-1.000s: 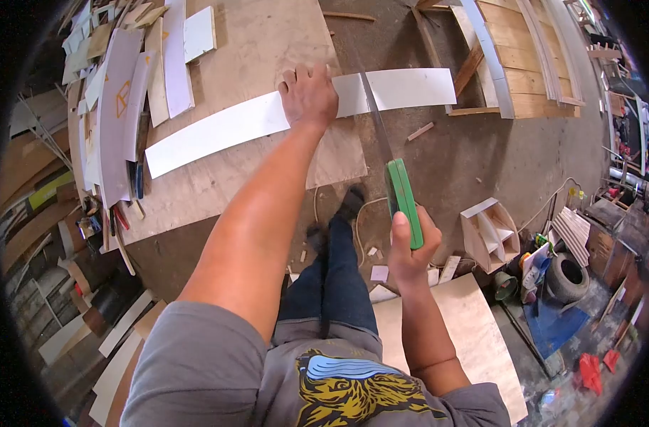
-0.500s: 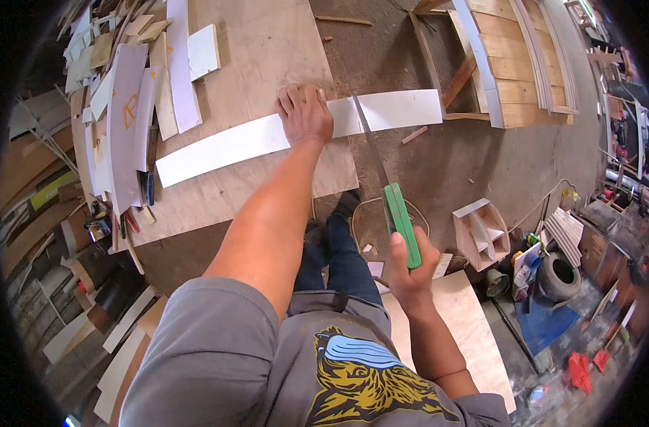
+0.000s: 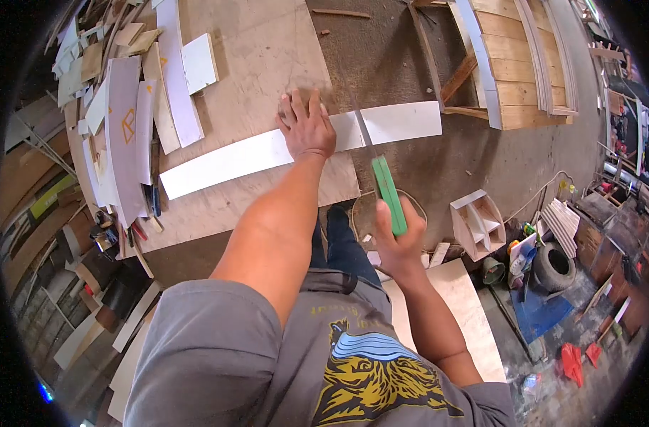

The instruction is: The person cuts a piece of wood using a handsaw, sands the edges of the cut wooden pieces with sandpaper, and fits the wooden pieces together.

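A long white board (image 3: 228, 162) lies across the plywood tabletop, its right end sticking out past the table's edge. My left hand (image 3: 307, 128) presses flat on the board near that edge, fingers spread. My right hand (image 3: 401, 238) grips the green handle of a hand saw (image 3: 387, 192). The saw's blade crosses the overhanging part of the board, a little to the right of my left hand. Whether the blade has cut through there cannot be made out.
Stacked white and wooden offcuts (image 3: 125, 135) cover the table's left side. A wooden frame with slats (image 3: 524, 64) stands at the upper right. On the floor to the right are a small wooden box with dividers (image 3: 477, 224) and a tire (image 3: 552, 267).
The saw and my right hand have moved forward, away from my body. My left hand stays on the board, its fingers now more spread. The whole view has shifted slightly.
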A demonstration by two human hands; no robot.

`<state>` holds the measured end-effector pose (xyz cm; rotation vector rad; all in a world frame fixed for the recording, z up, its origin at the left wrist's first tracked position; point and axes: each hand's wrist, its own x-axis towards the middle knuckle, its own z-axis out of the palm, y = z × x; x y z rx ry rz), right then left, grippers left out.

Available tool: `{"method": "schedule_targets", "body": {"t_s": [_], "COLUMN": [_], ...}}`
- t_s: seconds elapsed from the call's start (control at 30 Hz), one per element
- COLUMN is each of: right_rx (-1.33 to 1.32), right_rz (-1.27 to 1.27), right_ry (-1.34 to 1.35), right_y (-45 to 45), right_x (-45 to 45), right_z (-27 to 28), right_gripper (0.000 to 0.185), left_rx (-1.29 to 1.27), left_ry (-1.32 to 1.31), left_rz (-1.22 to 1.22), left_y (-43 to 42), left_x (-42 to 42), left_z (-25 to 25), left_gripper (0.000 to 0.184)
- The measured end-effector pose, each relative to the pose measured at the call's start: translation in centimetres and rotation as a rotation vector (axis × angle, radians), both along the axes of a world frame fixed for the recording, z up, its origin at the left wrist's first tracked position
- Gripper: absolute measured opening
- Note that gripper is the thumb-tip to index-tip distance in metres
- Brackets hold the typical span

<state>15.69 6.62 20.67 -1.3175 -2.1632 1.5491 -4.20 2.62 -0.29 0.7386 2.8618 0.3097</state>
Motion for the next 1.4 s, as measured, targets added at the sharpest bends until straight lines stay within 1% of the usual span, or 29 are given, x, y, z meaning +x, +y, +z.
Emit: {"method": "schedule_targets", "body": {"t_s": [0.07,0.1,0.2,0.23,0.3,0.33,0.37,0.4,0.47,0.5,0.57,0.6,0.63,0.73,0.77,0.87,0.9,1.03,1.13,1.17,1.27,1.37,1.4], "right_rx": [-0.074,0.015,-0.035,-0.021,-0.029,-0.028,-0.072,-0.042,0.018,0.003,-0.011,-0.017,-0.011,-0.049,-0.045,-0.156,-0.156,-0.106,0.024,-0.057,-0.07,0.018,-0.002], "right_rz": [-0.019,-0.012,-0.036,-0.003,-0.003,-0.004,-0.037,-0.024,-0.005,0.03,0.033,0.029,0.011,-0.095,-0.071,-0.06,-0.053,-0.062,-0.006,-0.009,-0.067,-0.104,-0.077], "right_ry": [0.002,0.004,-0.019,-0.067,-0.074,-0.074,-0.03,-0.017,0.017,-0.006,-0.061,-0.084,-0.048,0.052,0.046,-0.084,-0.096,0.021,0.03,-0.005,0.009,0.108,0.061], "right_y": [-0.5,-0.7,1.1,2.2,2.0,2.0,1.5,1.4,1.0,1.7,2.9,3.1,2.9,1.1,1.2,4.3,4.5,0.7,2.4,3.4,3.6,1.2,2.0], "right_x": [2.1,2.2,-0.7,-2.6,-3.2,-3.6,-2.7,-2.1,-0.8,-1.7,-5.1,-6.1,-4.8,-1.2,-0.9,-5.8,-6.7,-0.4,-2.9,-4.9,-4.5,-0.3,-1.2], "right_z": [2.2,2.8,-0.8,-1.7,-0.9,-0.3,1.6,1.6,-0.5,-2.8,-3.4,-3.3,-3.1,0.5,-0.2,-3.8,-3.7,-0.4,-4.0,-4.7,-4.1,-1.4,-2.6], "right_gripper": [0.026,0.028,0.028,0.027,0.026,0.025,0.024,0.024,0.025,0.027,0.028,0.028,0.029,0.033,0.03,0.022,0.019,0.022,0.021,0.022,0.027,0.032,0.031], "left_rx": [0.007,0.01,-0.008,-0.009,-0.013,-0.036,-0.057,-0.082,-0.09,-0.096,-0.079,-0.07,-0.069,-0.054,-0.048,-0.057,-0.063,-0.044,-0.065,-0.075,-0.064,-0.06,-0.063], "left_ry": [0.01,0.015,0.035,0.022,-0.004,-0.049,-0.096,-0.147,-0.147,-0.146,-0.134,-0.123,-0.117,-0.111,-0.104,-0.103,-0.099,-0.106,-0.112,-0.121,-0.125,-0.109,-0.094], "left_rz": [0.007,0.016,0.005,0.008,0.007,0.003,0.006,0.012,0.012,0.004,0.008,0.004,-0.001,0.005,0.008,0.006,0.003,0.011,0.001,0.001,0.002,0.008,0.004], "left_y": [0.2,0.3,0.3,0.3,0.3,0.4,0.5,0.5,0.5,0.4,0.3,0.2,0.1,0.2,0.3,0.1,0.1,0.0,0.1,0.0,-0.1,0.0,0.1], "left_x": [0.0,0.0,0.0,0.0,-0.1,-0.4,-0.5,-0.5,-0.5,-0.4,-0.2,-0.4,-0.4,-0.1,-0.2,-0.1,-0.3,0.0,-0.2,-0.1,-0.3,0.0,-0.2], "left_z": [0.6,0.8,0.4,0.3,0.5,0.7,0.9,1.1,1.1,1.0,0.8,0.7,0.7,0.5,0.5,0.3,0.3,0.3,0.3,0.6,0.8,0.6,0.5], "left_gripper": [0.05,0.05,0.052,0.053,0.053,0.054,0.055,0.057,0.056,0.056,0.056,0.056,0.056,0.056,0.055,0.055,0.055,0.054,0.054,0.054,0.054,0.055,0.055]}}
